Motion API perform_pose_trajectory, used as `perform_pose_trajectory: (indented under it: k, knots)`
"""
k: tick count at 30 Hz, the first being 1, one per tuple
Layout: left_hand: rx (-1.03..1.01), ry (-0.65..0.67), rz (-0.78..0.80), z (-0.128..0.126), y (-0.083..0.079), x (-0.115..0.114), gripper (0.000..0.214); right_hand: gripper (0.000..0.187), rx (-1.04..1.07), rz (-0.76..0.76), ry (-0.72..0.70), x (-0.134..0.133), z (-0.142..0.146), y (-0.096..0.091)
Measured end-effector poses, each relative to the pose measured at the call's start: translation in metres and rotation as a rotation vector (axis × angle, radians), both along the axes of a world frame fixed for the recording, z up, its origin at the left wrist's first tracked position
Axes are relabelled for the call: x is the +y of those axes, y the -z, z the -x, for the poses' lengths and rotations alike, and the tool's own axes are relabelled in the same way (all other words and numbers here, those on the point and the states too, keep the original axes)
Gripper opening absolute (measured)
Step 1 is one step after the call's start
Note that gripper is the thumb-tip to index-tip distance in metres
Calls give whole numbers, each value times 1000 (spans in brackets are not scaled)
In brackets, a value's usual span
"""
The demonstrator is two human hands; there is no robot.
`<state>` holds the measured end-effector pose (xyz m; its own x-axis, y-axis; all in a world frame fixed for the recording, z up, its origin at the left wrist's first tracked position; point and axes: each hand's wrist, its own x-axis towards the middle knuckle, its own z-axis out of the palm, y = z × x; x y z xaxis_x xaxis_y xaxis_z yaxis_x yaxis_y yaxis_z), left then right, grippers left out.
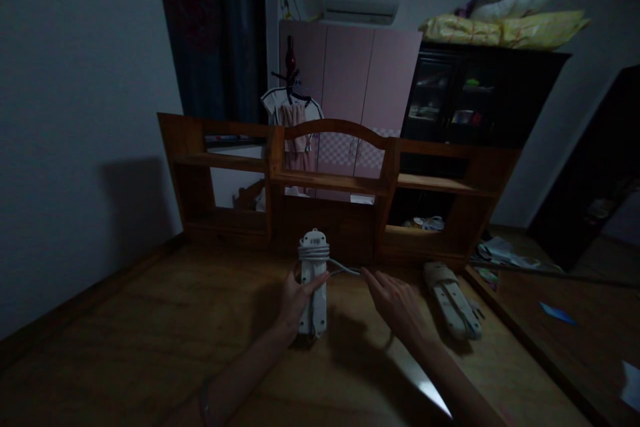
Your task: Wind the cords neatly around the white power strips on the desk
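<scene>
My left hand (296,297) is wrapped round a white power strip (314,280), holding it upright above the wooden platform (150,333). Its white cord (314,252) is wound in several turns round the strip's upper end. A loose length of cord runs right to my right hand (395,300), whose fingers pinch it at the tips near the strip.
A second power strip (453,299) with its cord lies flat to the right of my right hand. A wooden shelf headboard (330,180) stands behind. Beyond are a pink wardrobe (365,80), a dark cabinet (465,100) and papers (505,252) on the floor at right.
</scene>
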<state>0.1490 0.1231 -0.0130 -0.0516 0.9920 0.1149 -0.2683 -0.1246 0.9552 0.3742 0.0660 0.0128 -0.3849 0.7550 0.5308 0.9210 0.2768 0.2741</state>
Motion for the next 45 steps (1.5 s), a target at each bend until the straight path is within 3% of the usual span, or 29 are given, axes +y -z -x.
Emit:
perform_pose_trajectory:
  k: [3,6,14,19,27,37,45]
  knots:
    - [-51,7,35,1,-2,2,66,48,13,-38,-11,0,-2,3]
    - [-28,74,75,-2,-1,-2,62,23,102,-80,1,-2,2,1]
    - [79,214,110,-15,4,-20,56,35,280,-145,105,-10,4,-13]
    - [61,327,112,-23,-6,-35,52,49,330,-246,-9,-7,7,-11]
    - [76,406,24,-26,-8,-39,55,43,422,-133,-174,-4,13,2]
    - [95,451,-29,-27,-1,-35,60,29,398,-160,-148,-4,11,-1]
    - [219,280,-48,-19,-9,-32,62,43,482,-142,-148,-2,0,-2]
